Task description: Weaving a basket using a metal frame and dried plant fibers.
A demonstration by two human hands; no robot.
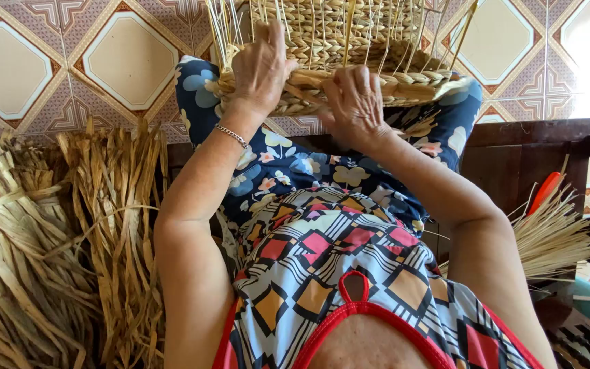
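Observation:
A half-woven straw basket (404,78) rests on my knees, its thick braided rim toward me and loose upright strands rising at the top of the head view. My left hand (261,65) grips the rim on the left, fingers curled over the braid. My right hand (356,99) is closed on the braid near the rim's middle, pinching the straw. A thin chain bracelet (232,135) sits on my left wrist. My lap is covered by dark blue flowered cloth (295,167).
Bundles of dried straw (69,232) lie piled on the left. A dark wooden bench (520,157) stands at the right, with a sheaf of thin straw stalks (548,236) and an orange-handled tool (544,191). Patterned floor tiles (104,55) show beyond.

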